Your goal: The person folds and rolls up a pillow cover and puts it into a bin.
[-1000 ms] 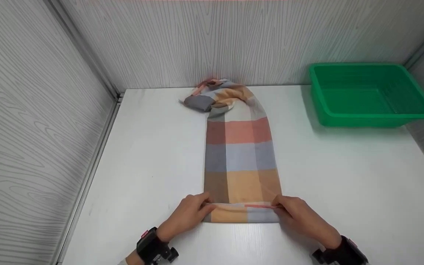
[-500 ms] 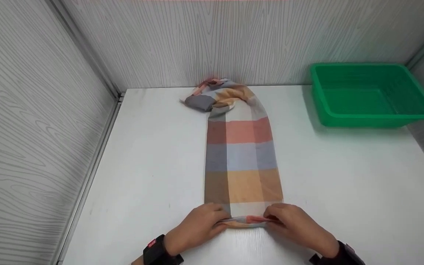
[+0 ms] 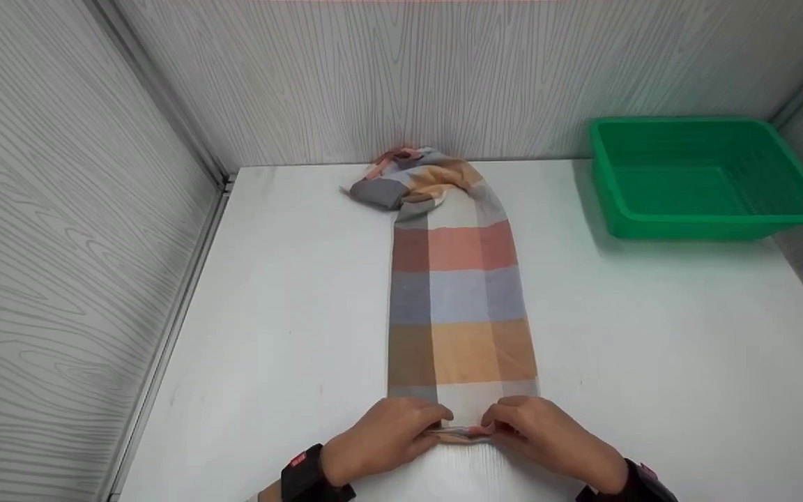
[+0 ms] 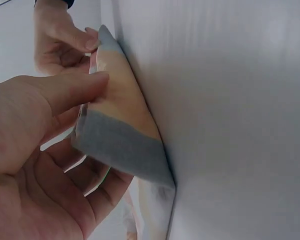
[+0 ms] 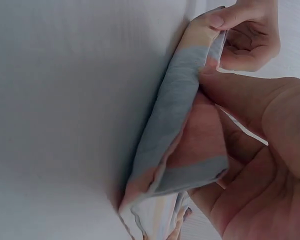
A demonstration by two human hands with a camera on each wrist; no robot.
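Note:
A long checked scarf (image 3: 459, 300) in orange, pink, blue and grey lies folded lengthwise down the middle of the white table (image 3: 283, 314), its far end bunched against the back wall. My left hand (image 3: 391, 436) and right hand (image 3: 537, 432) pinch its near end at the table's front edge, thumbs close together over the rolled fold. In the left wrist view my left hand (image 4: 65, 115) pinches the grey and orange fold (image 4: 120, 130). The right wrist view has my right hand (image 5: 230, 110) gripping the scarf's folded edge (image 5: 180, 120).
A green plastic basket (image 3: 705, 178) stands at the back right corner, with nothing visible inside. Grey wood-grain walls close the table on the left, back and right.
Both hands have slid inward along the near fold toward each other and drawn a little nearer to me. The scarf's near end has been rolled tighter.

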